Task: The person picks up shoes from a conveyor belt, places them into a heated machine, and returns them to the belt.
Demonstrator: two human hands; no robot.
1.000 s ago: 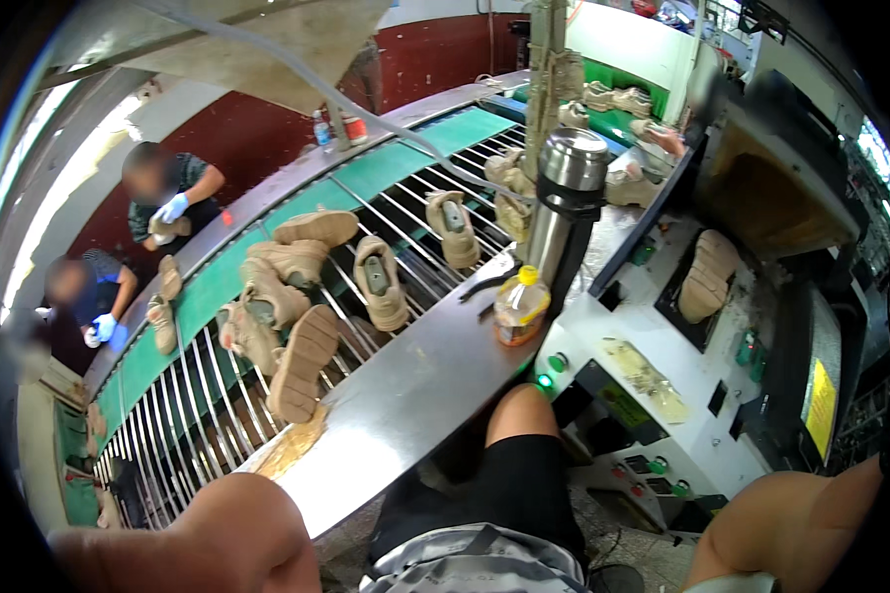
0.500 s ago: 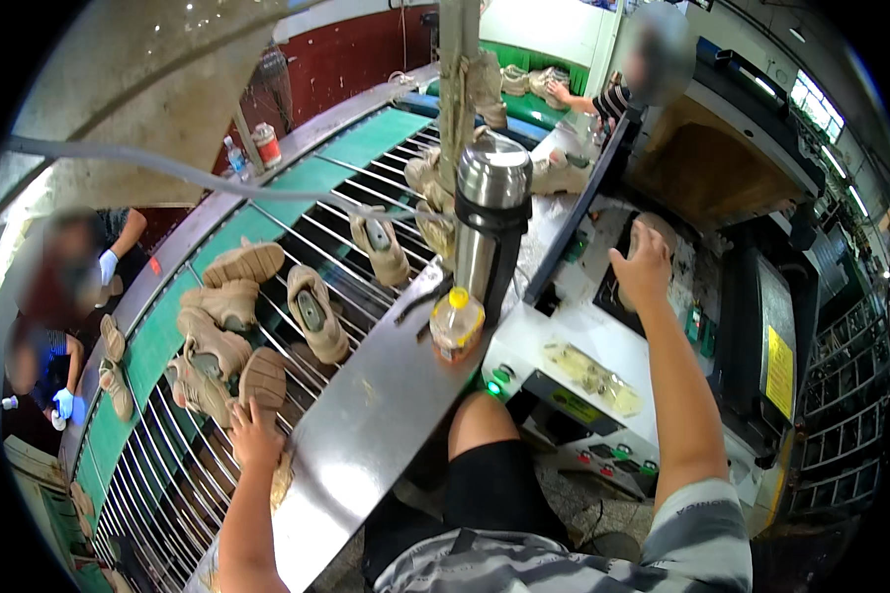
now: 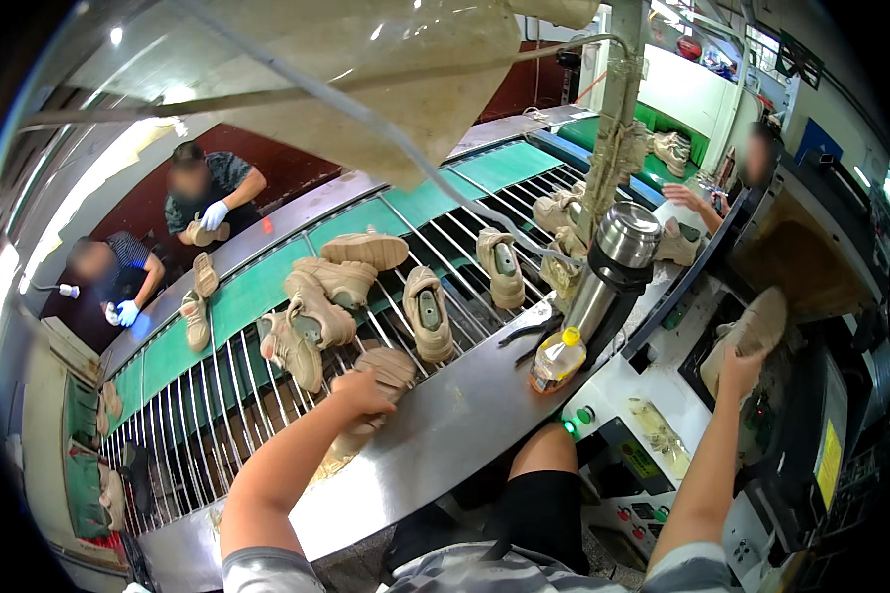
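Note:
My left hand (image 3: 363, 395) is closed on a beige shoe (image 3: 388, 368) at the near edge of the rack, the tread of its sole showing upward. On the right, my right hand (image 3: 740, 374) grips another beige shoe (image 3: 764, 321) at the mouth of the black machine (image 3: 796, 232). That shoe is tilted, its sole partly turned toward me. Several beige shoes lie on the rack beyond my left hand, among them an upright one (image 3: 427, 316) and one on its side (image 3: 364, 249).
A steel thermos (image 3: 613, 262) and a yellow-capped plastic bottle (image 3: 558, 361) stand on the metal ledge (image 3: 445, 420). The curved conveyor (image 3: 232, 296) has metal bars. Two gloved people work across it; another person's hand (image 3: 697, 203) is at the far right. A grey cable hangs overhead.
My view has swung left. My left hand has closed on the sole-up shoe and drawn it toward the ledge. My right hand has lifted and tilted the shoe at the machine.

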